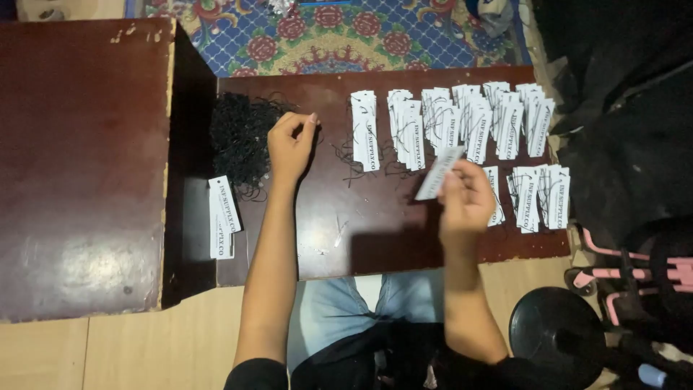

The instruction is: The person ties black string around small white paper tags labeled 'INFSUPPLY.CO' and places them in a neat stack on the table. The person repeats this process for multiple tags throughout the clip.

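My right hand (468, 198) holds one white paper tag (438, 173) tilted above the dark brown table (361, 231). My left hand (291, 144) hovers with fingers pinched beside a heap of black strings (240, 137) at the table's left end; whether it holds a string I cannot tell. Several stacks of white printed tags with black strings (462, 123) lie in rows across the far right of the table. A small stack of tags (224, 215) lies at the near left.
A taller dark wooden cabinet top (79, 166) stands to the left. A patterned blue and red rug (332, 32) lies beyond the table. A black round stool (559, 336) and a pink-framed object (621, 278) are at the right. Dark cloth (628, 144) borders the right edge.
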